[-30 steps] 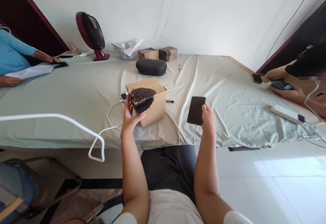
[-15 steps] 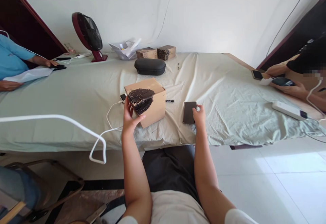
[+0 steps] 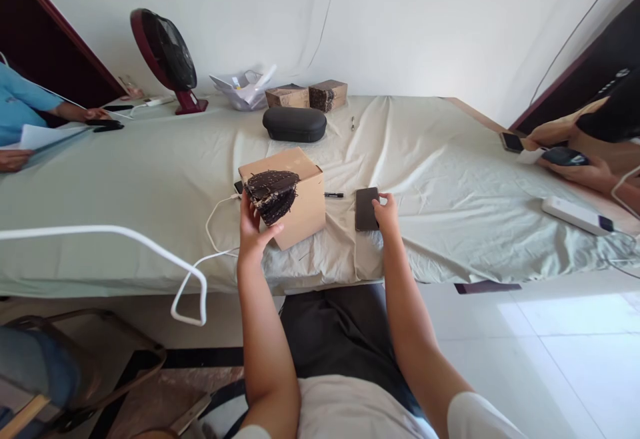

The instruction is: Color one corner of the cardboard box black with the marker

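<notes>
My left hand (image 3: 253, 226) is raised above the near edge of the table and closed on a dark, spiky, wedge-shaped object (image 3: 273, 194). Right behind that object stands a brown cardboard box (image 3: 300, 189). My right hand (image 3: 387, 216) rests on the pale green cloth (image 3: 450, 199), its fingers on the right edge of a black phone (image 3: 367, 208) that lies flat on the cloth. A black pen (image 3: 334, 194) lies between the box and the phone.
A white cable (image 3: 217, 219) runs from the box over the table's near edge. Further back lie a black case (image 3: 295, 123), two small boxes (image 3: 306, 96) and a red fan (image 3: 163, 52). Other people sit at the left (image 3: 20, 106) and right (image 3: 580, 152). A white power strip (image 3: 577, 214) lies right.
My right hand has lowered the phone from the air onto the cloth and keeps its fingers on it. My left hand has held the dark object almost still.
</notes>
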`<state>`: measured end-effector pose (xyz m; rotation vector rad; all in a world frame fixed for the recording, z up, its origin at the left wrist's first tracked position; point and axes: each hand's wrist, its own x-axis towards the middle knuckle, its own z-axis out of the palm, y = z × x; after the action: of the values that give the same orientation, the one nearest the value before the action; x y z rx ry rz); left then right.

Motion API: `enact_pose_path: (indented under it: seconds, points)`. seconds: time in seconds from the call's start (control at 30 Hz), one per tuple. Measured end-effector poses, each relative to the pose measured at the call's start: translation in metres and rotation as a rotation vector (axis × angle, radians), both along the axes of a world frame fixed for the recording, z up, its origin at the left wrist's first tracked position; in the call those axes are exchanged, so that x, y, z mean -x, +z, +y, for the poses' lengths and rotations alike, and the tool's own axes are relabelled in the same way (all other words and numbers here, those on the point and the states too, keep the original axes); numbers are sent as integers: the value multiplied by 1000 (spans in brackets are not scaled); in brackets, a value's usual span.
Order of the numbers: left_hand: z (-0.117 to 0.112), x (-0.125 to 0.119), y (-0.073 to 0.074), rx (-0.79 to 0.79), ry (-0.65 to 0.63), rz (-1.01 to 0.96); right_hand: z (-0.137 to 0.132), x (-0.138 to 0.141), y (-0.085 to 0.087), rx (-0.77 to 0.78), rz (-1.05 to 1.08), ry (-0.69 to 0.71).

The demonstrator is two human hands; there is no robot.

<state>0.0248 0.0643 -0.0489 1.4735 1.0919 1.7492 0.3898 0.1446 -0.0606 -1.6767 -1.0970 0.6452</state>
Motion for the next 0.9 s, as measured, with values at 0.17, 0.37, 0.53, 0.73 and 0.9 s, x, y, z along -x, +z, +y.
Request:
enact_pose_path:
  seconds: [0.17,0.37,0.53,0.73,0.9]
  points:
    - [-1,-2,1,0,-3,-6,10,-1,1,77,-40,-31]
    - [-1,-4,-1,-7,-7,-21,17,0,4,112,-90,-17]
    - [-4,-4,-3,-16,-4,3,19,2,8,130,-147,-21]
    - [-8,-4,-4,4,-11,-14,21,4,15,164,-205,-13]
    - [-10,-5,-3,4,-7,-6,22,8,21,187,-229,-4]
